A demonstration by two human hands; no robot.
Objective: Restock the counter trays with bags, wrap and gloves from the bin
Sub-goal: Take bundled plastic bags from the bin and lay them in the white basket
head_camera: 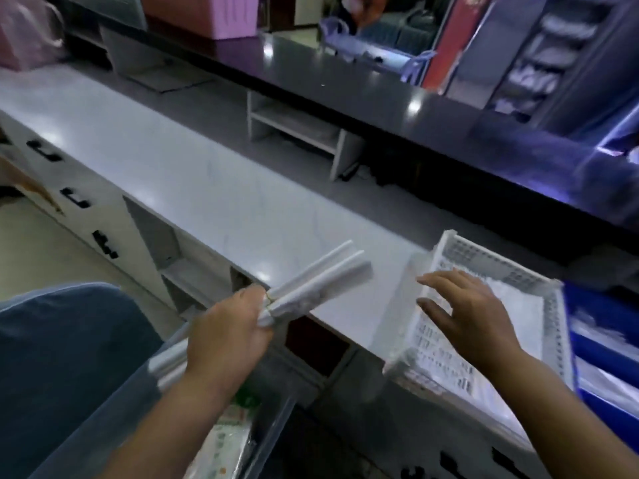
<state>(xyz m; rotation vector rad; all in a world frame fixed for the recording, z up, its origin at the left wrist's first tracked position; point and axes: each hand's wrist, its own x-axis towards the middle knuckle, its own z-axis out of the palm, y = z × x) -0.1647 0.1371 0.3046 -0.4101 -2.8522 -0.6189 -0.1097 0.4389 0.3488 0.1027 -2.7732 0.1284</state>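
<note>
A: Head view, item one?
B: Rolls point(321, 274) — a bundle of slim white rolls, likely wrap or bags, held in the air over the counter point(207, 188) edge. Left hand point(224, 337) is closed around the bundle's middle. Probably light, fairly stiff, slick; a mid-length grip looks best, since loose rolls could slide apart.
A: Item two?
B: White tray point(498, 267) — perforated, on the counter, already holding clear packets. Right hand point(473, 316) is spread flat over it, gripping nothing.
A: Surroundings?
B: Clear bin point(273, 433) below the left hand, with packets inside; blue tray point(608, 323) just beside the white one. The right hand itself covers the landing spot.
</note>
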